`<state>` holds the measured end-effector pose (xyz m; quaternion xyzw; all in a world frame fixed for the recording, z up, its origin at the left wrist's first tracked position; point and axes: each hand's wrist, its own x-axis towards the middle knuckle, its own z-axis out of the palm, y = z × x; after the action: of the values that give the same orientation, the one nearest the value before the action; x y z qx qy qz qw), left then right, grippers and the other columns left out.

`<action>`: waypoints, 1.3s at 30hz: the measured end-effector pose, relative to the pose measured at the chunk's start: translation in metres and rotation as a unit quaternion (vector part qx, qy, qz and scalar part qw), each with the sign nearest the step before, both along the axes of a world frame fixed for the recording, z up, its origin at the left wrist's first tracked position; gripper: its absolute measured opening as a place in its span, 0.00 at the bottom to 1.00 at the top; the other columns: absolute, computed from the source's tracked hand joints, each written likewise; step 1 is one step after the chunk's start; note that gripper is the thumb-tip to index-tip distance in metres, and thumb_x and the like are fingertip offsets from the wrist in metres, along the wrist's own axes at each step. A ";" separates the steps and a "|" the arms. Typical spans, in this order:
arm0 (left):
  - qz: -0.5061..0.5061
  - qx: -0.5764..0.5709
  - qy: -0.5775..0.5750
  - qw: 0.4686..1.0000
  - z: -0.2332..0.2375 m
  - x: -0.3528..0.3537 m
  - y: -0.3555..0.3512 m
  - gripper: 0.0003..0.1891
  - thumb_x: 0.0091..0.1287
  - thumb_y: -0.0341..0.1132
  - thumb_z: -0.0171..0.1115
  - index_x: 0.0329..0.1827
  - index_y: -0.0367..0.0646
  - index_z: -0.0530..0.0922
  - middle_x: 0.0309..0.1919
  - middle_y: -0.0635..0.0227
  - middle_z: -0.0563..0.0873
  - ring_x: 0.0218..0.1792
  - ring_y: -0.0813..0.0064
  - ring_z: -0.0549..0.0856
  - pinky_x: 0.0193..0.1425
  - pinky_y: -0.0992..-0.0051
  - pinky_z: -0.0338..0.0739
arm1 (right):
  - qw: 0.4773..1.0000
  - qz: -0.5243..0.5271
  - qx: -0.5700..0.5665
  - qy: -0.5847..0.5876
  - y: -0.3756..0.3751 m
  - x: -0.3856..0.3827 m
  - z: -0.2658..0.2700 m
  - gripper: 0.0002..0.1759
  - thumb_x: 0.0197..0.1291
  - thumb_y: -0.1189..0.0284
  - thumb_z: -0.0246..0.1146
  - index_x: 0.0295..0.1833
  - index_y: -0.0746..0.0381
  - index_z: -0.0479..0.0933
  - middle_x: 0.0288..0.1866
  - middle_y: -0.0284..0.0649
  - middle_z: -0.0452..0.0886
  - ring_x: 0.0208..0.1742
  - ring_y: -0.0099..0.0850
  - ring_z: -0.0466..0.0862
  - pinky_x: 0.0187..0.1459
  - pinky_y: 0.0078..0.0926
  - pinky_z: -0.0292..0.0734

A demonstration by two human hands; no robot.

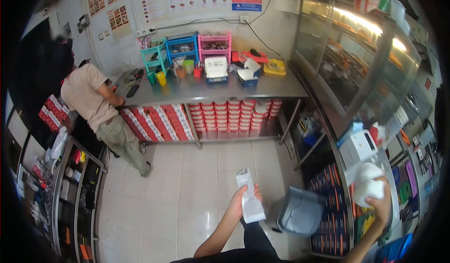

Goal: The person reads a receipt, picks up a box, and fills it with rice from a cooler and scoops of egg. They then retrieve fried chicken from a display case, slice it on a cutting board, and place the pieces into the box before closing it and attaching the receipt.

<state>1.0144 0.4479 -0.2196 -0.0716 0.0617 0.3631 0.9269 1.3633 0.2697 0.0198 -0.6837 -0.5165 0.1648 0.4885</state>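
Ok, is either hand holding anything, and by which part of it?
The left hand holds a narrow white paper strip around its middle. The right hand holds a rounded white bundle by its near right side.

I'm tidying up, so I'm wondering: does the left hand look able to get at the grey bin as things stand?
Probably yes: nothing visible stands between the left hand and the grey bin. The hand already holds a white packet, though, so its grip isn't free.
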 end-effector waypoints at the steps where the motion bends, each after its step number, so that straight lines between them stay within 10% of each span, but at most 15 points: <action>1: 0.002 0.008 0.001 1.000 -0.017 -0.004 0.033 0.18 0.64 0.43 0.50 0.48 0.37 0.68 0.32 0.64 0.73 0.33 0.68 0.73 0.44 0.67 0.71 | 0.994 0.000 0.009 0.106 0.059 -0.004 -0.028 0.35 0.31 0.62 0.71 0.49 0.63 0.70 0.46 0.39 0.73 0.47 0.32 0.75 0.50 0.29 0.70; 5: 0.048 0.015 0.106 0.993 -0.071 -0.025 0.159 0.17 0.63 0.42 0.52 0.47 0.37 0.68 0.31 0.63 0.73 0.33 0.67 0.73 0.44 0.65 0.71 | 0.861 0.081 -0.020 0.502 0.321 -0.030 -0.178 0.22 0.51 0.72 0.66 0.51 0.68 0.71 0.45 0.42 0.78 0.46 0.33 0.80 0.51 0.29 0.74; 8: 0.093 0.024 0.195 0.976 -0.056 -0.056 0.240 0.18 0.63 0.45 0.53 0.46 0.38 0.69 0.31 0.63 0.73 0.32 0.67 0.73 0.42 0.64 0.71 | 0.796 0.119 -0.151 0.573 0.485 -0.081 -0.287 0.22 0.53 0.70 0.65 0.53 0.67 0.71 0.47 0.41 0.78 0.47 0.33 0.80 0.48 0.31 0.77; 14: 0.229 0.033 0.276 0.933 -0.002 -0.133 0.365 0.28 0.63 0.58 0.47 0.48 0.39 0.69 0.29 0.64 0.74 0.30 0.67 0.75 0.38 0.62 0.72 | 0.746 0.282 -0.153 0.584 0.752 -0.218 -0.266 0.22 0.52 0.70 0.66 0.53 0.64 0.72 0.49 0.40 0.78 0.49 0.32 0.80 0.50 0.33 0.76; 18: 0.307 0.066 0.259 0.913 0.029 -0.163 0.476 0.35 0.62 0.66 0.39 0.49 0.39 0.70 0.29 0.64 0.74 0.29 0.67 0.75 0.34 0.64 0.72 | 0.807 0.247 -0.162 0.512 0.930 -0.270 -0.252 0.23 0.51 0.68 0.68 0.52 0.62 0.73 0.49 0.40 0.78 0.48 0.32 0.80 0.49 0.32 0.76; 23: 0.313 0.152 0.236 0.907 0.095 -0.175 0.630 0.37 0.64 0.66 0.31 0.48 0.36 0.70 0.27 0.62 0.72 0.26 0.68 0.72 0.30 0.65 0.70 | 0.758 0.228 -0.210 0.574 1.094 -0.299 -0.292 0.27 0.50 0.62 0.68 0.55 0.59 0.70 0.51 0.39 0.76 0.52 0.32 0.77 0.51 0.35 0.74; 29: 0.262 0.200 0.215 0.919 0.142 -0.174 0.755 0.39 0.64 0.67 0.26 0.49 0.37 0.69 0.27 0.60 0.72 0.25 0.67 0.73 0.29 0.64 0.71 | 0.739 0.204 -0.330 0.550 1.128 -0.307 -0.307 0.24 0.52 0.63 0.66 0.54 0.57 0.71 0.48 0.37 0.77 0.49 0.32 0.78 0.48 0.35 0.76; 31: 0.233 0.206 0.191 0.931 0.150 -0.173 0.787 0.39 0.63 0.67 0.26 0.49 0.37 0.69 0.28 0.60 0.72 0.26 0.67 0.73 0.30 0.65 0.72 | 0.834 0.151 -0.341 0.407 1.116 -0.302 -0.283 0.25 0.49 0.67 0.69 0.53 0.60 0.71 0.46 0.38 0.78 0.42 0.29 0.80 0.42 0.27 0.75; 35: 0.211 0.189 0.175 0.943 0.157 -0.169 0.834 0.39 0.63 0.67 0.26 0.48 0.36 0.68 0.28 0.60 0.73 0.26 0.68 0.74 0.30 0.64 0.72 | 0.963 0.014 -0.037 0.268 1.052 -0.270 -0.260 0.24 0.51 0.67 0.68 0.52 0.66 0.71 0.46 0.40 0.78 0.44 0.27 0.78 0.42 0.26 0.75; 39: 0.191 0.198 0.181 0.944 0.160 -0.156 0.866 0.39 0.64 0.67 0.26 0.48 0.36 0.68 0.27 0.61 0.73 0.25 0.67 0.74 0.30 0.64 0.72 | 0.940 -0.176 -0.009 0.294 1.031 -0.202 -0.303 0.25 0.52 0.63 0.67 0.50 0.67 0.70 0.43 0.41 0.77 0.41 0.27 0.78 0.41 0.25 0.74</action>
<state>0.8581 1.3141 -0.0594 0.1701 0.1405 0.5448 0.8090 1.1611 1.3009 -0.2836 -0.6892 -0.2203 0.2745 0.6333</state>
